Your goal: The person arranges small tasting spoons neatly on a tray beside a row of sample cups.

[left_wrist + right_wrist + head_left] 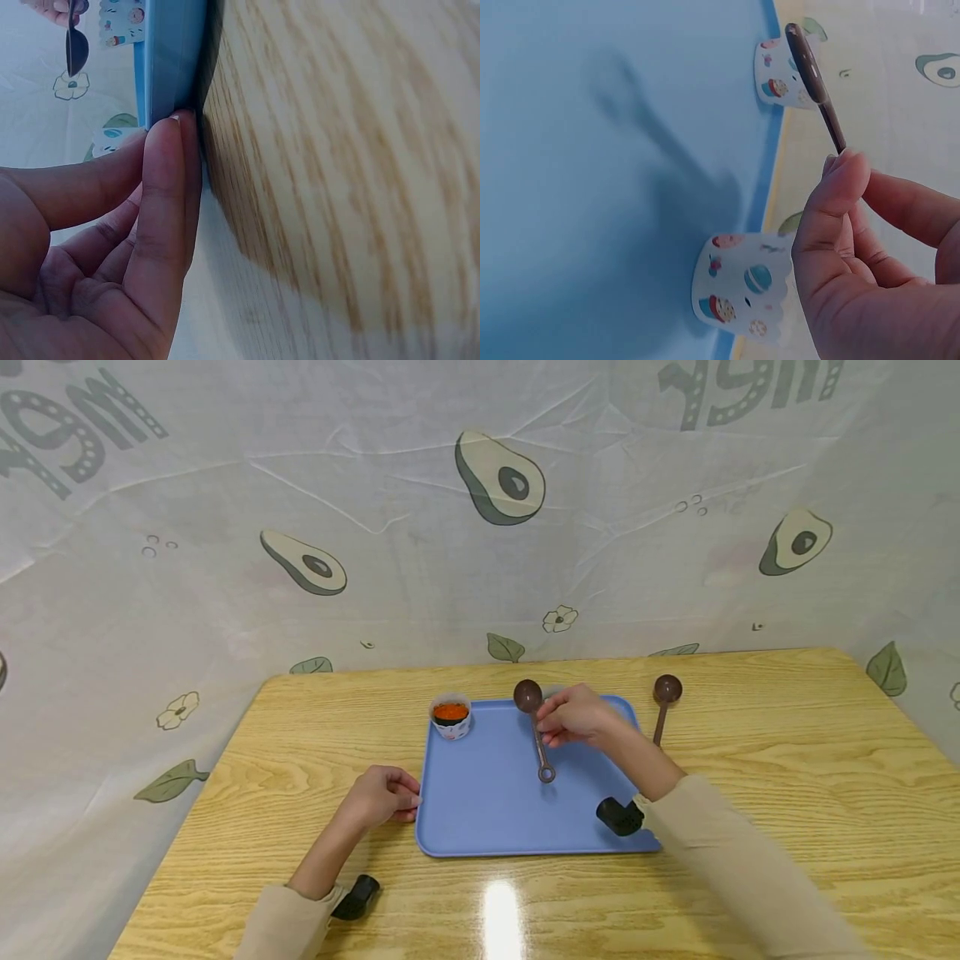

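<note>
A blue tray (487, 793) lies on the table. At its left edge my left hand (386, 797) pinches the rim between thumb and fingers, as the left wrist view shows. My right hand (573, 717) pinches the handle of a brown spoon (528, 696) with a round bowl, holding it above the tray, where its shadow falls. The bowl points away from me and the ringed handle end towards me. A patterned paper cup (452, 727) with orange contents stands in the tray's far left corner. Another patterned paper cup (742, 289) stands near the right hand, mostly hidden in the head view.
A second brown spoon (667, 689) lies right of the tray, its lower handle hidden behind the right forearm. The wooden table (300, 727) ends at the back against a hanging cloth (412, 568) printed with avocados. Black wrist pieces (621, 816) sit at both cuffs.
</note>
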`<act>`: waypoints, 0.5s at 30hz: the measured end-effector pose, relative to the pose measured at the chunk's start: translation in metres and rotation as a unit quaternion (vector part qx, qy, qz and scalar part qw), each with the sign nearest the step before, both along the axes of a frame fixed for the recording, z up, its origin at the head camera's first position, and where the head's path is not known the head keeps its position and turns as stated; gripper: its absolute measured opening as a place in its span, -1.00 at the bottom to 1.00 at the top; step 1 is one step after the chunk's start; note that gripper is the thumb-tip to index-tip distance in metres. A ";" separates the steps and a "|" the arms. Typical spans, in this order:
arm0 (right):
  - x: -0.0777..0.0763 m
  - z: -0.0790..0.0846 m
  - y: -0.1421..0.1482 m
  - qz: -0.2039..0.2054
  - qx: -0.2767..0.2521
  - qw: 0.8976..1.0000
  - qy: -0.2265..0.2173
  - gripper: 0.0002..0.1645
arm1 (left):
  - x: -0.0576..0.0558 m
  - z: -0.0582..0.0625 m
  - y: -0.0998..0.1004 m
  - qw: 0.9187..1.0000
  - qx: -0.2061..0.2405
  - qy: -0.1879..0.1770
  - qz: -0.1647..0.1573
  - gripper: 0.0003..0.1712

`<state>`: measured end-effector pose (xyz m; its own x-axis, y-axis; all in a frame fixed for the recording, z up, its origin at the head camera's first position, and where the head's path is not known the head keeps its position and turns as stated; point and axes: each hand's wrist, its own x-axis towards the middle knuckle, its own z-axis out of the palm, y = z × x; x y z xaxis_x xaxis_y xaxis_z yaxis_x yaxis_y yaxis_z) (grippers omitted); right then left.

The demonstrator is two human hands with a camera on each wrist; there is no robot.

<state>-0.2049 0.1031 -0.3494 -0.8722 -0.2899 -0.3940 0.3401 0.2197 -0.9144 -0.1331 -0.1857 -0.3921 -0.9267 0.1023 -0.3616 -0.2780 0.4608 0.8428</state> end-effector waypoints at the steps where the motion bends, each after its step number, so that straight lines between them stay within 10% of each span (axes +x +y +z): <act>1: 0.000 0.000 -0.002 -0.001 0.000 1.000 -0.001 -0.83 | 0.000 0.000 0.000 1.000 0.000 0.000 0.000 -0.91; 15: 0.000 -0.008 -0.029 -0.015 0.003 0.999 -0.029 -0.83 | 0.001 0.002 0.000 1.000 -0.002 -0.004 0.001 -0.91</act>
